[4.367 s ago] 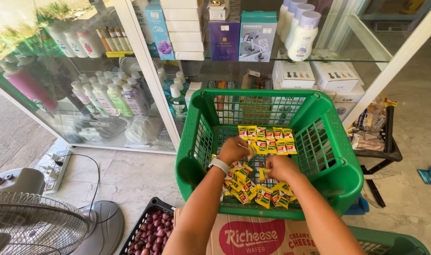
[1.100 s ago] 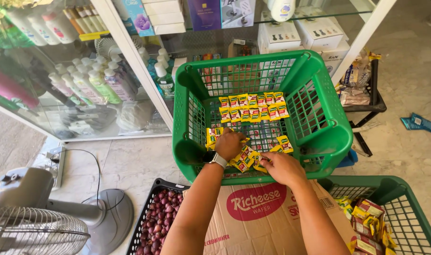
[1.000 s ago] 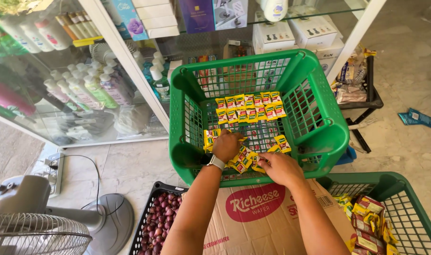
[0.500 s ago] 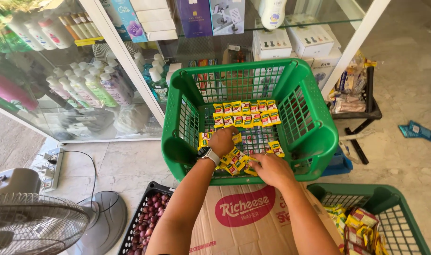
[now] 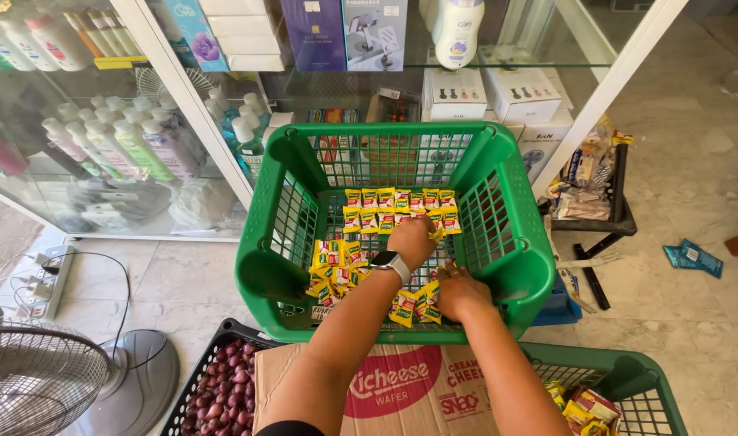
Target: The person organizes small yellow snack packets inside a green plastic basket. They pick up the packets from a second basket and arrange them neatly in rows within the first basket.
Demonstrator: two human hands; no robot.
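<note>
Both your bare forearms stretch forward and slightly downward, side by side. Your left hand (image 5: 413,240) lies farther out, back upward, fingers curled down and knuckles raised, with a watch strapped on its wrist. Your right hand (image 5: 459,292) sits nearer your body, just beside the left forearm, palm down, fingers bent under.

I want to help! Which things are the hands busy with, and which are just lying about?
In use: left hand, right hand, yellow sachets, green basket.
Lying about: fan, crate of red onions, cardboard box, blue packet.
</note>
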